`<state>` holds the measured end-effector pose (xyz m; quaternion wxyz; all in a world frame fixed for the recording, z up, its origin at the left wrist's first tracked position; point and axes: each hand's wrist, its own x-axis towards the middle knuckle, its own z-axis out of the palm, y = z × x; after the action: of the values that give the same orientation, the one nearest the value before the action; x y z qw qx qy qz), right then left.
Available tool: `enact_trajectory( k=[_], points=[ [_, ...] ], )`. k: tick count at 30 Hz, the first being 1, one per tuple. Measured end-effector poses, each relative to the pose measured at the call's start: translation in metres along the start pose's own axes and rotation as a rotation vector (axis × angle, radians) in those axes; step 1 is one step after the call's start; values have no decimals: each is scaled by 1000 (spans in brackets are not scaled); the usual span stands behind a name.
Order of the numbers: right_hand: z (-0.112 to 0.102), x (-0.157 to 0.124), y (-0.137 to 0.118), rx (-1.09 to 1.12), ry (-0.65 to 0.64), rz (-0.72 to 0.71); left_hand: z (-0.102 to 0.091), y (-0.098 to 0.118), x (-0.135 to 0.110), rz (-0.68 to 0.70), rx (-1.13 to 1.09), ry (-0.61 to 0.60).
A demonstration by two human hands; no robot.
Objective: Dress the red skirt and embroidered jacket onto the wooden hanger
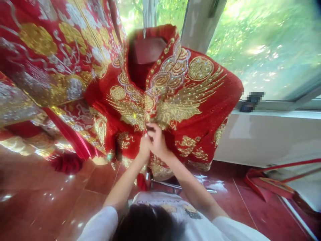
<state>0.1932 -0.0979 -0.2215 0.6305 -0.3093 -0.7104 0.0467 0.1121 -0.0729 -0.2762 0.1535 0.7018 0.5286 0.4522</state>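
A red jacket (210,100) with gold and silver embroidery hangs on a hanger (150,50) in front of me. Both my hands meet at its front opening, just below the gold wing patterns. My left hand (144,144) is closed on the jacket's front edge. Right beside it, slightly higher, my right hand (157,137) pinches at the same edge with bent fingers. Whatever small fastening may lie between the fingertips is hidden. Above the hands, the collar stands apart and shows the dark red inside.
More red garments (62,43) with gold and white embroidery hang at the left. Behind the jacket are windows (258,50) and a white wall (240,140). A red folding frame (268,187) leans at the right on the red tiled floor (62,207). A dark object (250,102) sits on the sill.
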Motion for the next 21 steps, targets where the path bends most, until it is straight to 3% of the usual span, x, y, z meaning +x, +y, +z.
enact_trajectory(
  k=[2,4,7,9,13,17,21],
  points=[
    [7,-4,22,23,-23,76,-1,-7,5,15,47,-2],
    [6,-15,27,-14,-15,69,-5,-11,0,42,105,18],
    [-1,-39,15,-191,124,36,-11,-17,-18,75,192,110],
    [-1,-54,10,-357,250,58,-13,-22,-32,175,275,222],
    [-3,-63,25,-675,360,191,-8,-25,-46,371,340,323],
    [-30,-50,24,-556,344,238,-1,-25,-39,260,379,313],
    [-47,-50,-24,-267,364,218,6,-31,-21,208,339,84]
  ],
)
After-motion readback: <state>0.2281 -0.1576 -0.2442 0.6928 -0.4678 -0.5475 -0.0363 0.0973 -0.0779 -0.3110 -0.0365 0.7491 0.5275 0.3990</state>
